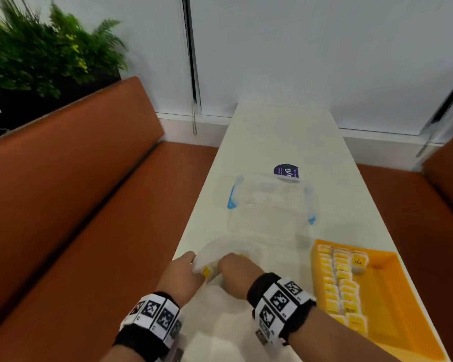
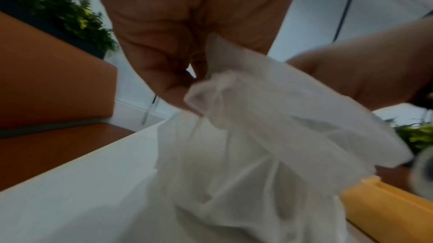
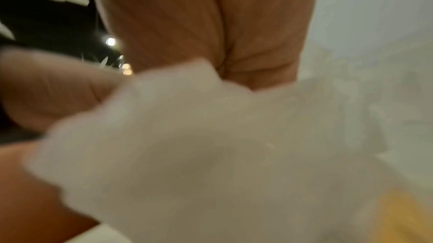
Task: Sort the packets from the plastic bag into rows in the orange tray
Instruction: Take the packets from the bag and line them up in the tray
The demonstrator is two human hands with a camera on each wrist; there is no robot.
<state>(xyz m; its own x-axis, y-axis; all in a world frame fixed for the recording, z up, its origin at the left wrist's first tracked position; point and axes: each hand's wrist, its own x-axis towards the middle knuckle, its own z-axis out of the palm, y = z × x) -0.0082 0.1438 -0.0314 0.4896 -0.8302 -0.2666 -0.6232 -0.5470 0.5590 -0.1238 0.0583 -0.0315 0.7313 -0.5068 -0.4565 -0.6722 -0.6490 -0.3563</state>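
White table (image 1: 272, 131) between orange benches (image 1: 76, 178), fern (image 1: 37, 48) behind

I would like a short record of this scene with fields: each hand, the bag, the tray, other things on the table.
left hand: grips plastic bag
right hand: grips the same bag
bag: on white table, some yellow showing between the hands
orange tray: right of the bag, yellow packets in rows
other: clear container with blue clips

At the near edge of the white desk (image 1: 280, 131), the left hand (image 1: 179, 274) and right hand (image 1: 237, 270) grip a plastic bag (image 1: 233, 249), with the orange tray (image 1: 382, 291) of yellow packets (image 1: 335, 278) to the right and a clear box (image 1: 270, 202) farther off.
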